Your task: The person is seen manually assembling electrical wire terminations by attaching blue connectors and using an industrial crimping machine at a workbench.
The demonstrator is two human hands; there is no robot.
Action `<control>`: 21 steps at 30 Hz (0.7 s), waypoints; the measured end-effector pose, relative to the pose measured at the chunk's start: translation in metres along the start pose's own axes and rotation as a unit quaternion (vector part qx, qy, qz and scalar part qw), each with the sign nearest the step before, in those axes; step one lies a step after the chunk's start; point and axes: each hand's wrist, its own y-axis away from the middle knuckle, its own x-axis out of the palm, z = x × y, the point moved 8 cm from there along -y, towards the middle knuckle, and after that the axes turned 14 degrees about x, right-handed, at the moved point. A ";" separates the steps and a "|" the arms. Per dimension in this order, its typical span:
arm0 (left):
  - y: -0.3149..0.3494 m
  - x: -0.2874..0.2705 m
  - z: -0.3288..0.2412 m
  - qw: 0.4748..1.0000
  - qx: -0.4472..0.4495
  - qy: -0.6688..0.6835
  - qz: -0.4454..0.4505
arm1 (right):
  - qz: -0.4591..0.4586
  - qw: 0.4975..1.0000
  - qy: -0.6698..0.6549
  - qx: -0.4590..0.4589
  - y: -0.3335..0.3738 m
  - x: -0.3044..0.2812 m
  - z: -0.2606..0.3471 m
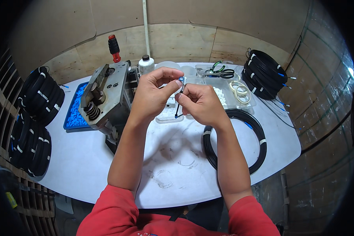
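My left hand (153, 95) and my right hand (202, 104) are raised close together over the middle of the table. Between their fingertips is a small blue-and-white cable connector (181, 80). The left thumb and forefinger pinch its upper end. Just below, my right fingers close on the black cable (179, 107) that runs down from it. A small blue tip (176, 116) shows at the cable's lower end, below the hands. My fingers partly hide the connector. A coil of black cable (259, 157), bound with white ties, lies flat beside my right forearm.
Left of my arms stands a metal hand press (120, 84), beside a blue tray (84, 128) of blue pieces. A clear plastic box (252, 103) holds white parts and tape rolls (240, 92). Scissors (225, 73) and a white bottle (146, 66) stand behind. More cable coils (263, 74) sit at both sides.
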 end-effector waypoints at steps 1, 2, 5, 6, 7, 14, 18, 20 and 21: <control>0.000 0.001 0.000 1.000 0.000 0.001 0.000 | 0.000 1.000 -0.008 0.000 0.000 -0.001 0.000; 0.000 0.001 0.000 1.000 0.000 0.001 0.000 | 0.000 1.000 -0.008 0.000 0.000 -0.001 -0.001; 0.000 0.002 0.000 1.000 0.001 0.005 0.000 | -0.003 1.000 0.001 -0.007 0.001 -0.002 0.001; 0.000 0.002 0.000 1.000 0.002 0.010 -0.001 | -0.004 1.000 0.007 -0.008 0.001 -0.002 0.001; 0.000 0.002 0.000 1.000 0.002 0.010 -0.001 | -0.006 1.000 0.013 -0.010 0.000 -0.002 0.001; 0.001 0.004 0.000 0.999 -0.009 0.044 -0.003 | 0.007 1.000 -0.006 0.002 -0.002 -0.001 -0.006; 0.000 0.004 -0.002 0.998 0.004 0.058 -0.006 | 0.012 1.000 -0.017 0.000 -0.003 -0.001 -0.008; 0.000 0.003 -0.002 0.998 0.006 0.057 -0.006 | 0.013 1.000 -0.021 0.001 -0.003 -0.001 -0.008; 0.000 0.003 -0.002 0.998 0.008 0.057 -0.005 | 0.014 1.000 -0.025 0.002 -0.003 -0.001 -0.008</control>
